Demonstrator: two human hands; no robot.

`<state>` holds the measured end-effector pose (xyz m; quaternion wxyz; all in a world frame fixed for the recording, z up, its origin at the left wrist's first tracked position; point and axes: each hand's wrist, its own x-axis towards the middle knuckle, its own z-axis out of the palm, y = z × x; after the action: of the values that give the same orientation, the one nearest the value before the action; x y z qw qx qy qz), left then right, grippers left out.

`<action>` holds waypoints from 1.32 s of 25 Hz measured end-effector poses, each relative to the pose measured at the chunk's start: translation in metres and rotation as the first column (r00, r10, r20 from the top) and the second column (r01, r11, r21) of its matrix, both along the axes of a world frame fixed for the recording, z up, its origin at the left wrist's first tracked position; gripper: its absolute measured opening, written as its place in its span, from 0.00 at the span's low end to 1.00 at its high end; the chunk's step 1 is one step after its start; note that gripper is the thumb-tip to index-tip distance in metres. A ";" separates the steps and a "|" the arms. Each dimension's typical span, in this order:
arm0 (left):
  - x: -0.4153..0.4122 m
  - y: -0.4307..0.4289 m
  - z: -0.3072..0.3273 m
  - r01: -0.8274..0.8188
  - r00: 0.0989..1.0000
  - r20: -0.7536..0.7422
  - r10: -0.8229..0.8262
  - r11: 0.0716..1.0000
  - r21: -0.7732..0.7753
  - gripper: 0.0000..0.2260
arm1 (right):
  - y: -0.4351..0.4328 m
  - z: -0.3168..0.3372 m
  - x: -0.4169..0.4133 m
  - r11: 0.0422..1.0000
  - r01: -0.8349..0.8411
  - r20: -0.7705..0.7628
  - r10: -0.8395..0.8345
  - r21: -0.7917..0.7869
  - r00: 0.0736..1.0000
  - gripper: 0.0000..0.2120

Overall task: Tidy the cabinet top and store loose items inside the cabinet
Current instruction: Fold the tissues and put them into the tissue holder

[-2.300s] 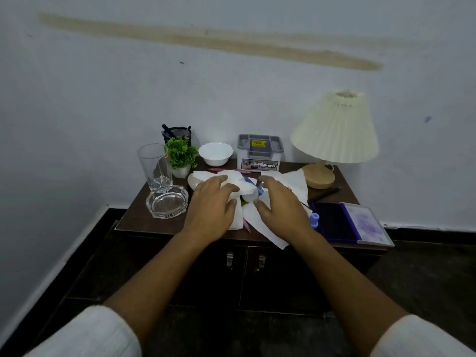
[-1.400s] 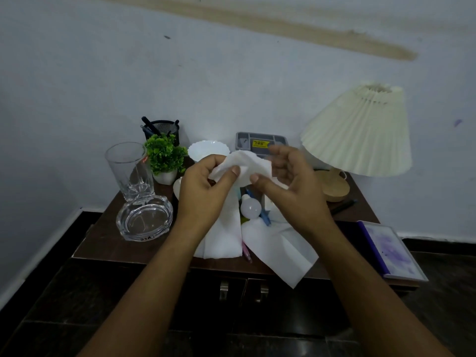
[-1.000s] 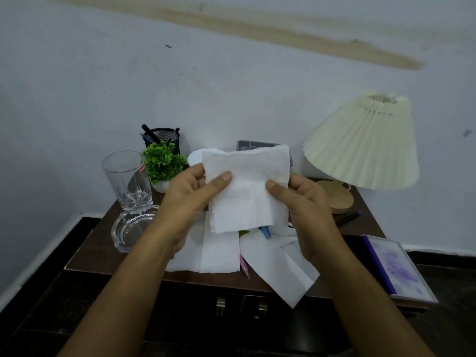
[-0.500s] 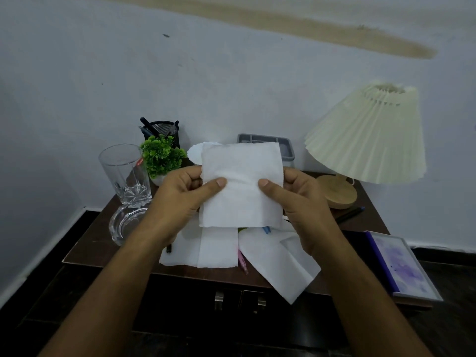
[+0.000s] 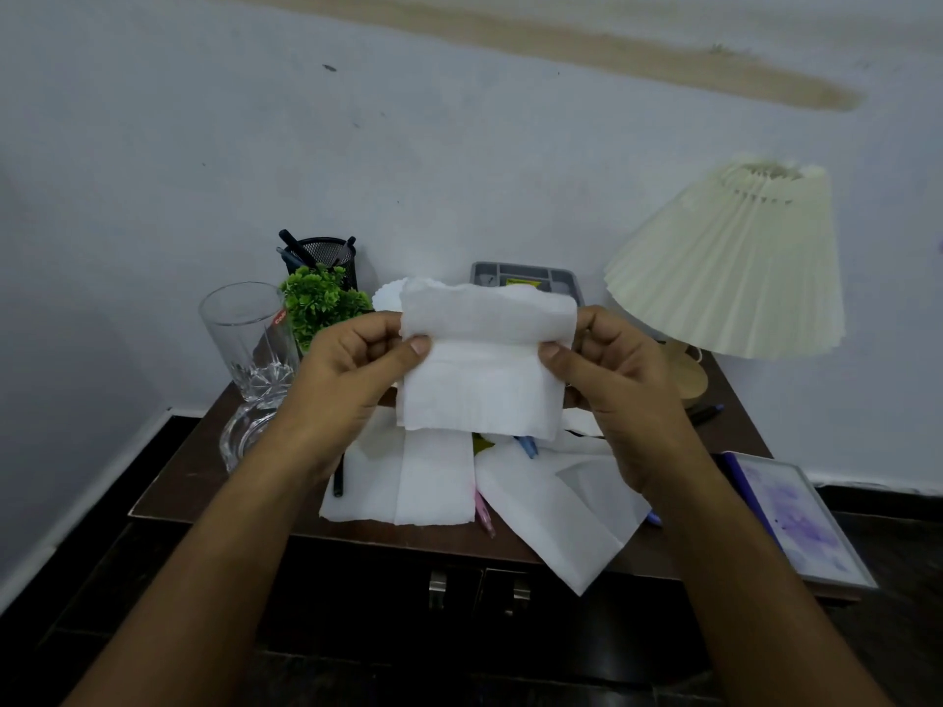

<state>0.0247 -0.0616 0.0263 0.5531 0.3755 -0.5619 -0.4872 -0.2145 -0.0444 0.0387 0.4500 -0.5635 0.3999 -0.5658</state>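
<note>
Both hands are pinching a white tissue (image 5: 482,369) above the cabinet (image 5: 194,482). Left hand (image 5: 347,385) is gripping its left edge, right hand (image 5: 617,390) the right edge w/ thumb in front.

White tissue (image 5: 485,380), plain; loose tissues (image 5: 433,482) beneath, also white. Cabinet top (image 5: 194,477): dark brown. Plant (image 5: 321,303): bright green. Pen holder (image 5: 326,255): black mesh. Lampshade (image 5: 729,267): cream, pleated. Lamp base (image 5: 691,380): pale tan. Box (image 5: 525,275): grey, yellow label. Pad (image 5: 796,523): white blotched purple, dark blue edge. Pens: one pink (image 5: 484,512), one blue (image 5: 528,445). Wall (image 5: 204,145): pale blue-grey, tan streak.
</note>
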 end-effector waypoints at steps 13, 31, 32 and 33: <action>0.008 -0.003 0.001 0.064 0.997 0.031 -0.064 0.998 -0.017 0.18 | -0.003 0.002 -0.006 1.000 -0.003 -0.031 0.004 0.023 0.999 0.19; -0.013 0.004 -0.010 0.142 0.990 -0.002 -0.143 0.980 0.138 0.14 | 0.000 -0.007 0.005 0.983 -0.134 -0.270 0.165 0.130 0.949 0.03; -0.014 0.004 -0.012 0.151 0.987 0.043 -0.157 0.980 0.133 0.14 | 0.001 -0.007 0.005 0.981 -0.145 -0.260 0.175 0.131 0.949 0.03; -0.015 0.004 -0.013 0.159 0.983 0.075 -0.168 0.981 0.115 0.13 | 0.002 -0.007 0.006 0.977 -0.161 -0.260 0.193 0.141 0.946 0.04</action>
<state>0.0096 -0.0573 0.0131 0.4657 0.3777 -0.5863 -0.5447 -0.2083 -0.0419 0.0317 0.4723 -0.6420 0.4383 -0.4156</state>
